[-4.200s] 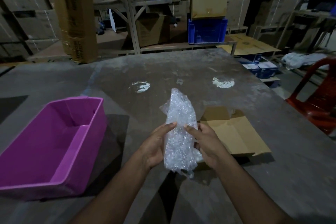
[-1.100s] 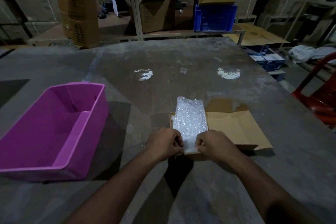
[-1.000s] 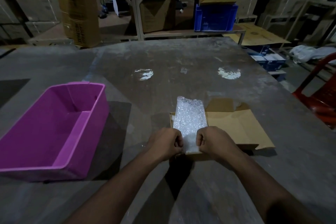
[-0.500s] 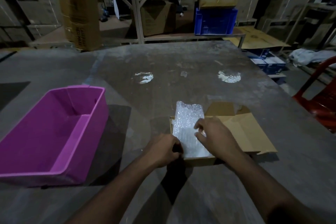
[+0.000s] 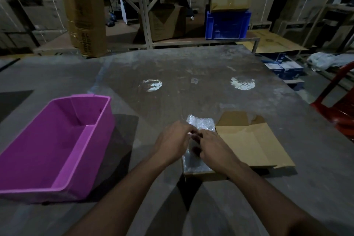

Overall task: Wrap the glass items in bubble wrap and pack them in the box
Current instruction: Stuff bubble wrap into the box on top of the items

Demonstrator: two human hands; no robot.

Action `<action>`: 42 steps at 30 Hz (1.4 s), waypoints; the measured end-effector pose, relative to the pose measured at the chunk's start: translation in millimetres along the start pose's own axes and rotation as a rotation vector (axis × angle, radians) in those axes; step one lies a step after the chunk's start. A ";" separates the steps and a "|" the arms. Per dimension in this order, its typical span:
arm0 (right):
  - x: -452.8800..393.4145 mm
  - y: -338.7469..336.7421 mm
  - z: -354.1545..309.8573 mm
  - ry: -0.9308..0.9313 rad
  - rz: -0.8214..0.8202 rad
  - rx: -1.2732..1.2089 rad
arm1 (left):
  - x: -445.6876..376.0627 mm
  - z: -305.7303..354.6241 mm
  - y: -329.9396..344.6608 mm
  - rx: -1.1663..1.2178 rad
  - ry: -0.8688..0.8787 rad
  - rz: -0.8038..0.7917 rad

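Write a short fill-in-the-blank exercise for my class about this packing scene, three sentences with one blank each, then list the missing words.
1. The bubble-wrapped bundle lies in the open ____ box, under the left hand and the right hand.
2. The plastic bin on the table, to the left of the hands, is coloured ____.
3. The crate on the shelf beyond the table is coloured ____.

Missing words: cardboard; purple; blue
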State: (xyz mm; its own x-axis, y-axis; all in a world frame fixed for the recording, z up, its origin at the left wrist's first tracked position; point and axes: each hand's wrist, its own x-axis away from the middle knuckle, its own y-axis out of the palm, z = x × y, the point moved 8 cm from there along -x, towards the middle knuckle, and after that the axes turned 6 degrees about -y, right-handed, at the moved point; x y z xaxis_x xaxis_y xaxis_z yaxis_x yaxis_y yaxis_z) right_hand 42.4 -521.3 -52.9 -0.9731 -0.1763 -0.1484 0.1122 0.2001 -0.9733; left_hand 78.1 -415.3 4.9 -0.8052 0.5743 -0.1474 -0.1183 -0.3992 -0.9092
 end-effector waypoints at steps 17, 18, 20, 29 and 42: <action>1.5 3.0 16.6 0.106 -0.001 0.108 | -9.4 -28.1 49.3 -0.182 0.001 -0.014; 0.8 2.9 17.0 0.108 -0.006 0.126 | -9.5 -27.8 48.4 -0.203 -0.004 0.000; -1.1 1.5 17.9 0.119 -0.006 0.148 | -9.1 -27.6 48.0 -0.246 -0.013 0.019; -19.2 -19.0 31.3 0.249 0.083 0.006 | -23.4 -49.1 33.6 0.067 -0.187 0.198; -36.0 -31.3 45.0 0.217 0.138 -0.141 | -52.0 -70.8 44.1 0.564 -0.357 0.126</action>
State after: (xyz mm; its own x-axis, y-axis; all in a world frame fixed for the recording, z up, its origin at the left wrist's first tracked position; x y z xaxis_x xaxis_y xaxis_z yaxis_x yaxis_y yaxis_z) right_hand 82.9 -564.6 -25.0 -0.9726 0.0691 -0.2219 0.2320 0.3422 -0.9105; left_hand 155.9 -412.2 -55.1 -0.9639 0.2659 -0.0134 -0.2173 -0.8150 -0.5371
